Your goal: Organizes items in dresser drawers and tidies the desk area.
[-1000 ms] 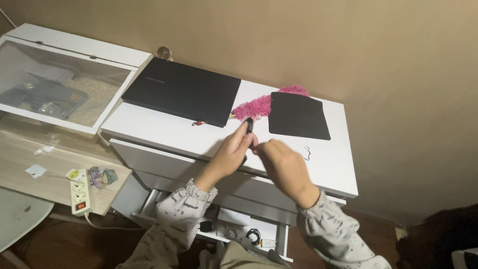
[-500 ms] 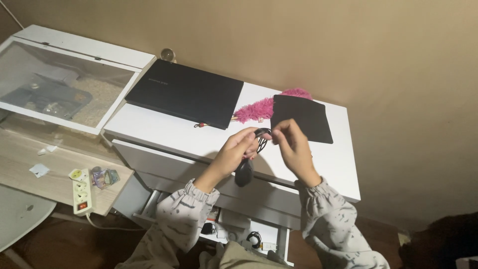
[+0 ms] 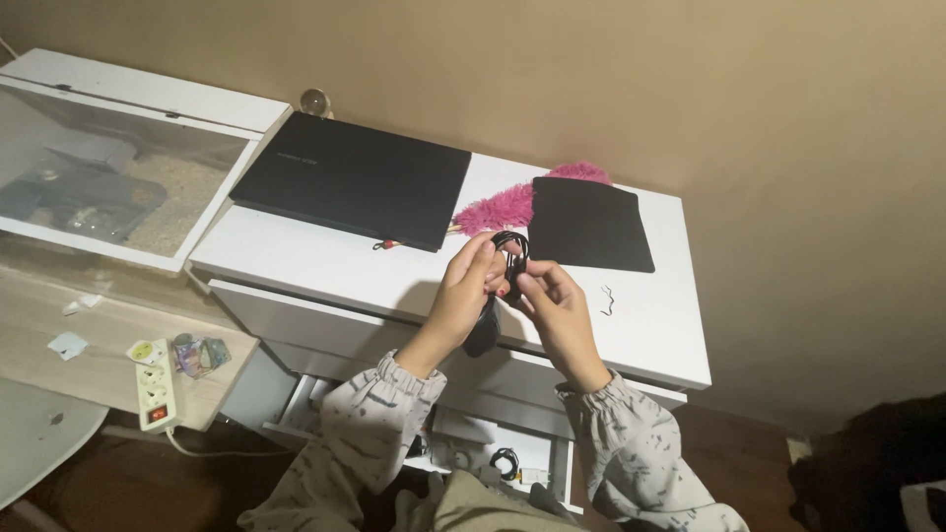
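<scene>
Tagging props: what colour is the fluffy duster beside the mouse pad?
Bright pink duster, partly under the black mouse pad; head view.

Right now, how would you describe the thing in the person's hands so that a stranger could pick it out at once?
Start at the white dresser against the tan wall, then look to its front edge, where the left hand and right hand meet. Between them is a black mouse hanging from its coiled black cable. Unlike the flat laptop and mouse pad, it is off the surface.

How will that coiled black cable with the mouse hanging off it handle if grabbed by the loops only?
Probably floppy: the black cable bends into small loops between the left hand and right hand. Likely bottom-heavy: the mouse dangles below and may swing. Loops could spring open if released.
</scene>
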